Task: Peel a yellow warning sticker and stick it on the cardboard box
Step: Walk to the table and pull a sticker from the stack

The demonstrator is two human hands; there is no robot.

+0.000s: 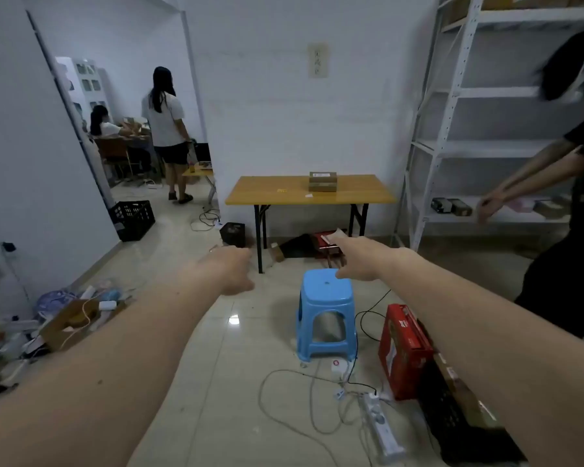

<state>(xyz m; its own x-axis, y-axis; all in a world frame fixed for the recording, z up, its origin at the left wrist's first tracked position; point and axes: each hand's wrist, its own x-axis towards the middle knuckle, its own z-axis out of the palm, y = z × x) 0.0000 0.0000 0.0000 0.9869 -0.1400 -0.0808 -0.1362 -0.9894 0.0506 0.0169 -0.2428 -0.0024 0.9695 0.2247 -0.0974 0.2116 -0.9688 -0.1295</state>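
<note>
A small cardboard box (pixel 322 182) stands on a yellow folding table (pixel 267 195) against the far wall. A small yellow sticker sheet (pixel 281 190) lies on the table to the left of the box, and a white scrap (pixel 308 196) lies in front of the box. Both my arms stretch forward, well short of the table. My left hand (pixel 231 269) is loosely curled and holds nothing. My right hand (pixel 358 259) reaches out above a blue stool with its fingers extended and empty.
A blue plastic stool (pixel 326 315) stands between me and the table. Cables and a power strip (pixel 380 426) lie on the floor, a red box (pixel 402 352) at right. A person in black (pixel 560 203) stands by the white shelving. Clutter sits at the left wall.
</note>
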